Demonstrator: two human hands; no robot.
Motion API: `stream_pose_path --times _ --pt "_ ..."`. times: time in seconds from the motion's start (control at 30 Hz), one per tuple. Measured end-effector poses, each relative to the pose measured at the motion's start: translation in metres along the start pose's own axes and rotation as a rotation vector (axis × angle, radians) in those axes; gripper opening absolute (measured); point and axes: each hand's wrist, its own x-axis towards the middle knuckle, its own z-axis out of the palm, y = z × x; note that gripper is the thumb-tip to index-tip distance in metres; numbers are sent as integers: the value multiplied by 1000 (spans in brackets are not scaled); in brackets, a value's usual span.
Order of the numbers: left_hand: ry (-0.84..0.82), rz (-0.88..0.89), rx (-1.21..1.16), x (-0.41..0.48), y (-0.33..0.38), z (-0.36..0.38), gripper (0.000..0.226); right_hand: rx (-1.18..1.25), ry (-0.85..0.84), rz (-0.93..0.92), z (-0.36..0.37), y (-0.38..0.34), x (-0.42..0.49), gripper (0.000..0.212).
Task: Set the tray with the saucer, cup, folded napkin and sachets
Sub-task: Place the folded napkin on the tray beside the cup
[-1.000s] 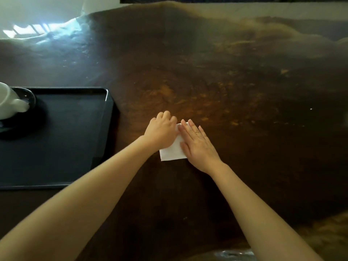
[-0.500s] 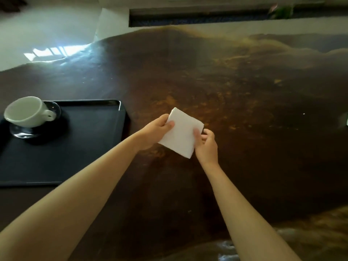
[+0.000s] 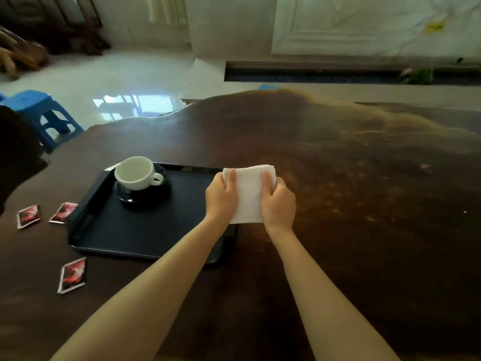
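Since half a second ago the folded napkin [image 3: 248,194] has swung from a tilted diamond to upright, now over the tray's [image 3: 135,230] right edge. Fingers of the left hand [image 3: 221,198] and right hand [image 3: 278,201] pinch its soft white sides. The glossy white cup [image 3: 135,173] sits on a dark round saucer [image 3: 141,199] near the tray's far left corner. Three red sachets [image 3: 73,274] lie on the dark wooden counter [image 3: 364,204] off the tray's left edge.
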Motion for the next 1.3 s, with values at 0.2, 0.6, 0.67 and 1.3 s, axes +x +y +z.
stream_pose_path --times 0.2,0.6,0.67,1.3 --pt "49 62 130 10 -36 -79 35 6 -23 9 65 -39 -42 41" --pt "-207 -72 69 51 -88 -188 39 75 -64 437 155 -99 -104 45" --pt "-267 -183 68 59 -97 -194 42 107 -164 585 156 -98 -106 41" --pt "-407 -470 -70 126 -127 -132 55 88 -309 532 179 -37 -1 49"
